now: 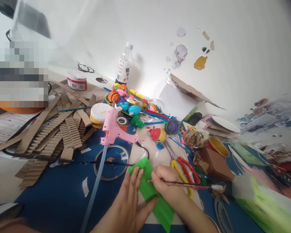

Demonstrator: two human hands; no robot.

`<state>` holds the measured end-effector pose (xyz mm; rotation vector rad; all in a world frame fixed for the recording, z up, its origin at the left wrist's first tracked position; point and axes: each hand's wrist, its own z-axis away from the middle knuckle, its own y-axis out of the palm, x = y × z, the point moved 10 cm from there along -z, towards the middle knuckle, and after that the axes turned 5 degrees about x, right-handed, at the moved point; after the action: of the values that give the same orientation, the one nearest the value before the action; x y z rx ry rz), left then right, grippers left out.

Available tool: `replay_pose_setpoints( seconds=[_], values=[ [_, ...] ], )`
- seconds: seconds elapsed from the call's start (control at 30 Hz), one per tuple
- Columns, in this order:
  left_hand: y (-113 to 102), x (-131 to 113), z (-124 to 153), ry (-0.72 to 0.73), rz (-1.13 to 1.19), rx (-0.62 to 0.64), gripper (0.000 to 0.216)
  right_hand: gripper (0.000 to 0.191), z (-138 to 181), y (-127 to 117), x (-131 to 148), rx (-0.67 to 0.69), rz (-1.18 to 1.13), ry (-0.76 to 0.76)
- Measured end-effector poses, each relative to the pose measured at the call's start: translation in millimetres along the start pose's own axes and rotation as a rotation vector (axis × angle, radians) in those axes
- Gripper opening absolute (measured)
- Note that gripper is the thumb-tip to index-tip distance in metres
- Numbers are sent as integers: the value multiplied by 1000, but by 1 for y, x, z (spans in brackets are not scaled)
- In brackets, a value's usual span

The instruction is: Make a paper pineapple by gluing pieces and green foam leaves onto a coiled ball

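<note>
A strip of green paper (pixel 145 174) lies on the table in front of me, running from centre toward the bottom. My left hand (pixel 129 204) lies flat on it with fingers stretched out, pressing it down. My right hand (pixel 167 186) is closed round a thin pencil-like stick (pixel 194 185) whose tip touches the green paper near its right edge. The stick's far end points right. A pink glue gun (pixel 113 129) stands on the blue mat (pixel 60 194) beyond the hands, with a clear glue stick (pixel 94 191) trailing from its back.
Corrugated cardboard strips (pixel 60 129) pile up at left. Colourful rolled paper ornaments (pixel 126 97), a water bottle (pixel 124 64), a red jar (pixel 77 80), tape rolls (pixel 122 121), scissors with yellow and red handles (pixel 184 171), a gold cup (pixel 217 146) and paper scraps crowd the far and right side.
</note>
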<state>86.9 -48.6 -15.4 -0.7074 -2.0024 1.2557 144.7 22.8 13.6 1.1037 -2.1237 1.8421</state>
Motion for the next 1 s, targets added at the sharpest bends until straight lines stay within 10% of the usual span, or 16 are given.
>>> replay_pose_setpoints(
  seconds=[1.0],
  values=[
    [-1, 1, 1, -10, 15, 20, 60, 30, -2, 1, -2, 36, -20, 75]
  ],
)
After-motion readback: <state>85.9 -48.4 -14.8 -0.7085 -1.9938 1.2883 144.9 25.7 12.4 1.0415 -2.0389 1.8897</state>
